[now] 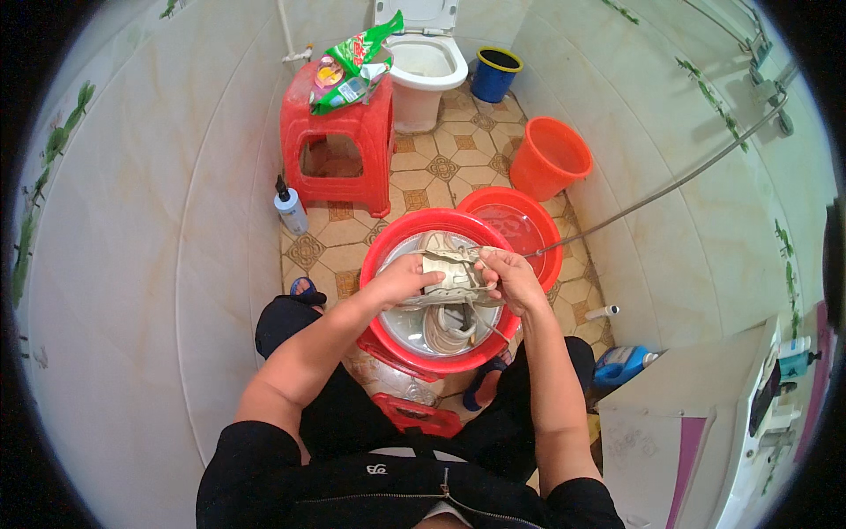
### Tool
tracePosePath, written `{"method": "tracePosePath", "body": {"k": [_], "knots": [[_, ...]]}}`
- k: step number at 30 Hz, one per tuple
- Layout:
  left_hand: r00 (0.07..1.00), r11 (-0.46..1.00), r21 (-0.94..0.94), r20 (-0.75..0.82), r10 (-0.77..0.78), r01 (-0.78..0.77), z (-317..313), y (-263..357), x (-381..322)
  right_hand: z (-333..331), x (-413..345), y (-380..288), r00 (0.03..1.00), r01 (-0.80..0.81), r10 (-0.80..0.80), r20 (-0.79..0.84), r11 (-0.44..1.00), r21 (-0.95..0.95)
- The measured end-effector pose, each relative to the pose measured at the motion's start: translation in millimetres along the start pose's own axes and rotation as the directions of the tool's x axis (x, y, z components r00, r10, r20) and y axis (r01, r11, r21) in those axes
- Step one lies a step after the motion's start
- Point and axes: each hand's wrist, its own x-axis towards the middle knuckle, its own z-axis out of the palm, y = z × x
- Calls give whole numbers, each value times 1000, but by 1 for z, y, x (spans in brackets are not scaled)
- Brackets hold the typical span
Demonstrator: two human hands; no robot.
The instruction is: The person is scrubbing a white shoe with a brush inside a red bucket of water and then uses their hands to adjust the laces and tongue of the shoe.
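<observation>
A pale lace-up shoe (452, 270) is held sideways above a red plastic basin (374, 256). My left hand (400, 283) grips one end of it, with the thumb on its tongue. The fingers of my right hand (510, 276) are closed at the laces near its other end; exactly what they pinch is partly hidden. Loose lace ends (490, 324) hang down over the basin. Below the held shoe, a second pale shoe (439, 335) lies in the basin, in what looks like water.
Behind the basin are a smaller red basin (552, 233), an orange-red bucket (550, 162) and a hose (634, 215). A red stool (338, 142) bears green detergent bags (353, 63). A spray bottle (291, 210) stands left; a blue jug (620, 366) is right, beside a cabinet (651, 456).
</observation>
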Motion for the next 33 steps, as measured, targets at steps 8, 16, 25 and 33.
{"method": "tracePosePath", "body": {"k": [8,16,25,33], "knots": [[914,772,613,-199,354,-166,17,2,-19,-4,7,10,981,115,-144,-129,971,-210],[906,671,655,51,420,-348,21,7,-17,7,-6,12,926,239,-366,-91,757,-609],[914,702,616,78,397,-358,25,11,-9,-8,-15,5,854,282,-511,98,296,-913],[933,796,539,-48,355,-275,21,-1,0,8,-8,18,734,277,-673,-96,425,-862]]}}
